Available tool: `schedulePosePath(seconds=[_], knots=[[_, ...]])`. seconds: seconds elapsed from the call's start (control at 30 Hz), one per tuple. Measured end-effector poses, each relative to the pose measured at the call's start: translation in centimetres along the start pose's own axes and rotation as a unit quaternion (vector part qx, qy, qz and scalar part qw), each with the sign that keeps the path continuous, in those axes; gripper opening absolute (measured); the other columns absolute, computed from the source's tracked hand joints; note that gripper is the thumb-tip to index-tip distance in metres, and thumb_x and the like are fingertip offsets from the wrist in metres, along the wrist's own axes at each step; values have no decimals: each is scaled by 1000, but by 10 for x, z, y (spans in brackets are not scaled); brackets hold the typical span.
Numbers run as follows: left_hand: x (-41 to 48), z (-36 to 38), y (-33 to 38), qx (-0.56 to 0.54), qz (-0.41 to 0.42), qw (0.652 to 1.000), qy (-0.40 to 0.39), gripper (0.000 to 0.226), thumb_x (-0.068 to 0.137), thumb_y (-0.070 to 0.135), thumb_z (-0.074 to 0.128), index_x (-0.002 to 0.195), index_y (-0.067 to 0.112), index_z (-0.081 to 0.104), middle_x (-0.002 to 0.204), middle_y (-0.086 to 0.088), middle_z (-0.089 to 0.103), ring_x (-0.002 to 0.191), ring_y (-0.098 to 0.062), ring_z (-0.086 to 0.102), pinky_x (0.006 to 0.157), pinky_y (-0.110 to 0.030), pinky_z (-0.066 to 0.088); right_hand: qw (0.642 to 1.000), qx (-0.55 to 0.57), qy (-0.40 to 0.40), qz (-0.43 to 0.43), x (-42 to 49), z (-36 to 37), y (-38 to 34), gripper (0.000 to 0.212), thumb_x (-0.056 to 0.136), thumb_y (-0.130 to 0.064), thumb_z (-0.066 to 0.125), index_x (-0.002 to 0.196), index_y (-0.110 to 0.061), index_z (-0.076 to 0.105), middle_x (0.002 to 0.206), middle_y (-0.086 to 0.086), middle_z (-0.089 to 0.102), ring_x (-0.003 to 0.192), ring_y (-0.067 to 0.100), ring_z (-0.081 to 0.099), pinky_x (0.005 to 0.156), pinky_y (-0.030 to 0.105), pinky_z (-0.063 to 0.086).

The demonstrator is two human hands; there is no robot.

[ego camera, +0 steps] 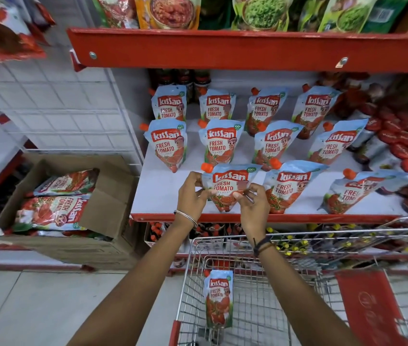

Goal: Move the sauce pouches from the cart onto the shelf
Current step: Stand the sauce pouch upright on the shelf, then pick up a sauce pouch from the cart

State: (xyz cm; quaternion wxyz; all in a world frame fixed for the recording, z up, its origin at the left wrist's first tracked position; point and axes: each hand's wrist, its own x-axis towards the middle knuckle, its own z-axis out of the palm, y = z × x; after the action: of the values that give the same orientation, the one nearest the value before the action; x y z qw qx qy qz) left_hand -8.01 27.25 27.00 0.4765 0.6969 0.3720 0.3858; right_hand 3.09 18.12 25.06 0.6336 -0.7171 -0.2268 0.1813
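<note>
Both hands hold one tomato sauce pouch [227, 186] upright at the front edge of the white shelf [158, 196]. My left hand [191, 196] pinches its left side below the orange cap. My right hand [254, 203] grips its lower right side. Several identical blue-and-red pouches stand in rows behind and to the right, such as one right beside it [287, 188]. One more pouch [219, 298] lies in the wire cart [260, 308] below my arms.
An open cardboard box [108, 203] with more pouches sits at the left on a lower ledge. A red shelf edge [222, 49] overhangs above. Red-capped packets [407, 143] crowd the shelf's right end. Bottles stand on the lower shelf behind the cart.
</note>
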Motion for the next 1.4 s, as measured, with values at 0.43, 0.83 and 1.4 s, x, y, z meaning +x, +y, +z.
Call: schedulePosePath(seconds=[0.43,0.83,1.4], knots=[[-13,6,-18,2,-39,999,-12,34,78,4,67,102,9,44,108,-6,52,101,-16,51,91,-29,49,993,-90,-73,1,-7,-6,10,35,85,-14,65,114,-5,48,123,15,59,115,27,56,95,40,49],[-130,30,-92,72,-91,993,13,16,87,18,52,101,22,47,101,-10,57,95,-24,56,86,-39,50,991,-61,-85,79,-98,-49,97,26,90,-13,58,111,-19,45,106,5,57,97,6,57,83,14,48],[-195,113,-257,159,-570,801,-90,13,78,8,57,88,0,54,106,-19,56,104,-35,56,76,-21,52,826,-176,-220,489,-118,-29,332,23,87,-14,61,70,-6,48,68,6,54,62,18,52,54,26,44]])
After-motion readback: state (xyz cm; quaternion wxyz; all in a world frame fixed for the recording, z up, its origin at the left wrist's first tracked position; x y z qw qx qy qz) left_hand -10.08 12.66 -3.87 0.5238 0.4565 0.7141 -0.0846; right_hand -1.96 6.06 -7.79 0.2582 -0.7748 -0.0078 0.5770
